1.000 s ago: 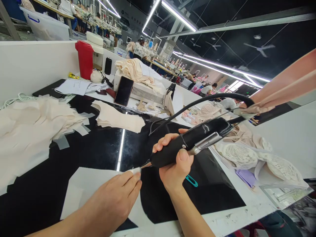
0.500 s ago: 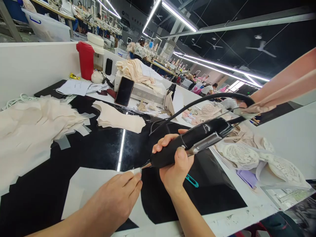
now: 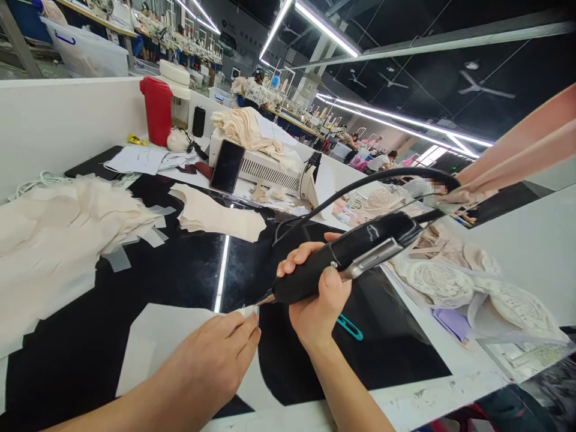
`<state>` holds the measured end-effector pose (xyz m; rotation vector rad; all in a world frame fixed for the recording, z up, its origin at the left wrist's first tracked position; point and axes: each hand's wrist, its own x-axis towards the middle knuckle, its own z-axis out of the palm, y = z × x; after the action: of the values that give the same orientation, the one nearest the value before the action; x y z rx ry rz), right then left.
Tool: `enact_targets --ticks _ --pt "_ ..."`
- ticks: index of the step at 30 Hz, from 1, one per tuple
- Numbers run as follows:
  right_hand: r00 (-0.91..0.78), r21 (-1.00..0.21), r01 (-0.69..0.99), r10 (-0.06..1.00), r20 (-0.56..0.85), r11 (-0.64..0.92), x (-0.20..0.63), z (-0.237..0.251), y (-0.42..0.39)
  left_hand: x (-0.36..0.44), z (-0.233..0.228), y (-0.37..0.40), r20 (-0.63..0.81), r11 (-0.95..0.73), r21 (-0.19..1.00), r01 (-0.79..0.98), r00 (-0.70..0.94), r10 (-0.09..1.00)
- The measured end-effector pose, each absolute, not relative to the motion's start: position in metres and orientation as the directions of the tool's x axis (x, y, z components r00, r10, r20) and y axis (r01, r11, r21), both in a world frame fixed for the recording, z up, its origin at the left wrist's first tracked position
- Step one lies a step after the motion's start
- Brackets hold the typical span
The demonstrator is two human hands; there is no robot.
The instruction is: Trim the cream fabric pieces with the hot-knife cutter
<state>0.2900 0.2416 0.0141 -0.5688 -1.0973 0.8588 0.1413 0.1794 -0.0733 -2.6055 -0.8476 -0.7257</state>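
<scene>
Head view: the right hand (image 3: 317,300) is wrapped around a black handheld power tool with a silver clip (image 3: 346,255), its fingers closed tight on the barrel and the thumb pressed on top near the clip. The tool slants down to the left, and its thin metal tip (image 3: 265,297) meets a small white scrap of fabric (image 3: 249,311). A black cable (image 3: 360,187) arcs up from the tool's rear end toward the right.

The left hand (image 3: 216,360) lies palm down on a flat white cut sheet (image 3: 155,345) spread over the glossy black table (image 3: 184,270); its fingers (image 3: 245,327) are close together and pin the scrap's edge right at the tool tip.

A teal plastic clip (image 3: 348,327) lies on the table just right of the right wrist. A heap of cream fabric pieces (image 3: 58,234) fills the left side, and a smaller cream stack (image 3: 216,217) sits farther back. A dark phone (image 3: 226,166) leans against a white vented machine box (image 3: 265,168). A red plastic container (image 3: 156,110) stands by the white partition. White lace pieces (image 3: 450,279) lie to the right.
</scene>
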Motion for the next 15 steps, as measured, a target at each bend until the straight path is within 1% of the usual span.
enact_targets --ticks 5,11,15 --pt "0.201 -0.762 -0.319 0.826 0.527 0.563 0.2858 0.0154 0.2400 0.1415 -0.0748 0.1801 0.543 -0.773 -0.155 0.615 0.707 0.453" --pt "0.185 -0.779 -0.290 0.831 0.525 0.556 0.2833 0.0119 0.2388 0.1425 -0.0744 0.1803 0.531 -0.779 -0.143 0.611 0.711 0.460" --pt "0.173 -0.769 -0.305 0.827 0.535 0.561 0.2833 0.0114 0.2384 0.1426 -0.0737 0.1817 0.522 -0.782 -0.145 0.606 0.718 0.460"
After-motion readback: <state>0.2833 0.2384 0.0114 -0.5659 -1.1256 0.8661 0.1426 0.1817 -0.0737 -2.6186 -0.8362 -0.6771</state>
